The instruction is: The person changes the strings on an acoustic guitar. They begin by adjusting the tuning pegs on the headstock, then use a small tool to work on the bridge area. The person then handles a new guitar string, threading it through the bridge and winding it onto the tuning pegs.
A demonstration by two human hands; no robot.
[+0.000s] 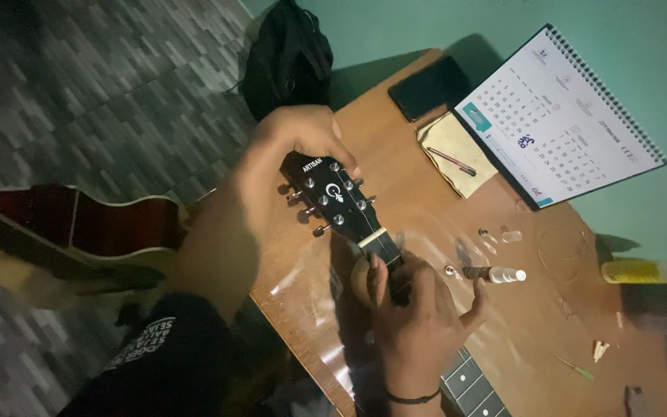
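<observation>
A black guitar headstock (333, 202) with silver tuning pegs lies over the left edge of a wooden table (395, 116). My left hand (295, 147) reaches in from the lower left and grips the far end of the headstock, fingers by the upper pegs. My right hand (418, 313), a dark band on its wrist, closes around the guitar neck (468, 382) just below the nut and hides the first frets. A round tan object (360, 279) sits under the neck beside this hand; what it is cannot be told.
On the table lie a small white-capped bottle (497, 273), a yellow bottle (642, 271), a coiled string (561, 247), a desk calendar (557, 116), a dark phone (428, 86), and a yellow cloth with a pen (453, 158). A second reddish guitar (79, 225) and a black bag (287, 55) are on the floor.
</observation>
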